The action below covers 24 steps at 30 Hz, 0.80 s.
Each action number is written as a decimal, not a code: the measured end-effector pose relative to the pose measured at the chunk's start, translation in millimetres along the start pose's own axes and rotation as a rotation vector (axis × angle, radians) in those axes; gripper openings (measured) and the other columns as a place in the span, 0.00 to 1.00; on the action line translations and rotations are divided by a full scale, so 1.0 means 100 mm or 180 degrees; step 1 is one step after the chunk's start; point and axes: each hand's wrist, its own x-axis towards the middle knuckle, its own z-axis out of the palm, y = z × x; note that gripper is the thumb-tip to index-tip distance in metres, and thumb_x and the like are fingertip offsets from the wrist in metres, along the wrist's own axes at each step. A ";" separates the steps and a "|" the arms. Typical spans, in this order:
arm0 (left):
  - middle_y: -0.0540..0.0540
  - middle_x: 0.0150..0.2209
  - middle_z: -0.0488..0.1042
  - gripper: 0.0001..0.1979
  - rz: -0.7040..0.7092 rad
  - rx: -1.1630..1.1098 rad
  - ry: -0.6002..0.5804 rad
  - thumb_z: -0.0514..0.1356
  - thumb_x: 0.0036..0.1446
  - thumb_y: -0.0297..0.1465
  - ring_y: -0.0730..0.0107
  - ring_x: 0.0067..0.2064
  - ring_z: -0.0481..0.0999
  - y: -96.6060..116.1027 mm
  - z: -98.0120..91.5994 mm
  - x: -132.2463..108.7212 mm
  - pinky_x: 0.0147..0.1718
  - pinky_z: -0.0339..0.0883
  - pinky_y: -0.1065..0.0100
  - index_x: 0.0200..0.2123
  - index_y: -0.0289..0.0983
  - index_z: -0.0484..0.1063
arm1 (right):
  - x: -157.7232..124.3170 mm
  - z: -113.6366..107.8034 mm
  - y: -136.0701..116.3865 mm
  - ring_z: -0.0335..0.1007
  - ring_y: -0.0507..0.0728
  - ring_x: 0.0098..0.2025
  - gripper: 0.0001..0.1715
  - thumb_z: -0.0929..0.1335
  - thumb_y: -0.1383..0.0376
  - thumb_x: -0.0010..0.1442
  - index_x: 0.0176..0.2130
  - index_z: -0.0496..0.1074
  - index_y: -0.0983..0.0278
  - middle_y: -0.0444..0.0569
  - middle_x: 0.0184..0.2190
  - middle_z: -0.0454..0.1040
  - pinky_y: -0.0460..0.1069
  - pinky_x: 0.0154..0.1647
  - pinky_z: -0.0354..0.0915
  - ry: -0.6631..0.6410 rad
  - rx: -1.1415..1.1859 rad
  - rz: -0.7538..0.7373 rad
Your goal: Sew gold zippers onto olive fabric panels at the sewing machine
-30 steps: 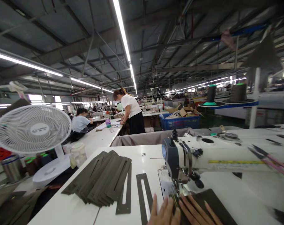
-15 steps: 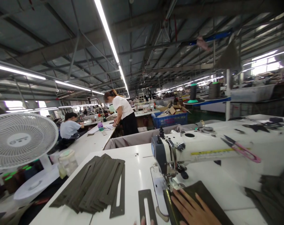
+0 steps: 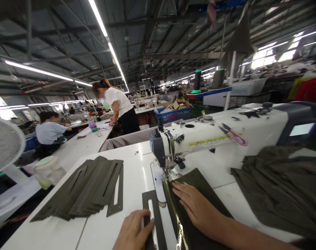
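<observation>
Between the thumb and fingers of my left hand [image 3: 133,229] is the near part of a slotted dark olive piece [image 3: 158,215], lying flat on the white table. My right hand [image 3: 191,205] rests palm down, fingers stretched, on a dark olive fabric panel [image 3: 199,182]. A gold-toothed zipper [image 3: 173,205] runs along the panel's left side, its metal slider [image 3: 180,236] near the bottom edge. The zipper's far end lies by the presser foot of the sewing machine [image 3: 165,149]. Left of my hands lies a fanned stack of similar slotted pieces [image 3: 87,187].
Pink-handled scissors [image 3: 233,134] and a yellow measuring tape [image 3: 207,140] are on the machine arm. Crumpled olive fabric [image 3: 275,187] lies at the right, a white fan [image 3: 7,146] stands at the left. Two people work at a table [image 3: 95,140] beyond.
My view has turned to the right. My left hand has come farther into view and onto the slotted piece. My right hand stays flat on the panel.
</observation>
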 end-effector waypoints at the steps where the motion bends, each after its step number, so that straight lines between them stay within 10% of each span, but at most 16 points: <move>1: 0.41 0.54 0.65 0.18 0.0019 0.0038 0.0208 0.52 0.57 0.24 0.56 0.55 0.64 -0.02 0.01 0.03 0.50 0.63 0.58 0.50 0.43 0.67 | 0.01 -0.02 -0.01 0.59 0.60 0.56 0.24 0.55 0.74 0.58 0.52 0.67 0.72 0.58 0.54 0.64 0.58 0.57 0.57 -0.0073 0.0016 0.0006; 17: 0.42 0.55 0.64 0.21 -0.0103 -0.0123 0.1183 0.43 0.62 0.23 0.67 0.55 0.65 0.01 -0.05 0.38 0.52 0.61 0.64 0.57 0.39 0.58 | 0.00 -0.10 -0.05 0.50 0.60 0.61 0.26 0.56 0.71 0.61 0.57 0.59 0.74 0.58 0.59 0.54 0.58 0.59 0.54 -0.0422 -0.0242 -0.0013; 24: 0.37 0.47 0.72 0.19 0.0392 0.0520 0.0909 0.43 0.59 0.19 0.64 0.48 0.73 0.23 0.18 0.85 0.45 0.70 0.65 0.47 0.32 0.68 | -0.02 -0.08 -0.04 0.49 0.60 0.61 0.26 0.55 0.70 0.62 0.58 0.58 0.74 0.59 0.59 0.55 0.58 0.59 0.54 -0.0324 -0.0225 -0.0091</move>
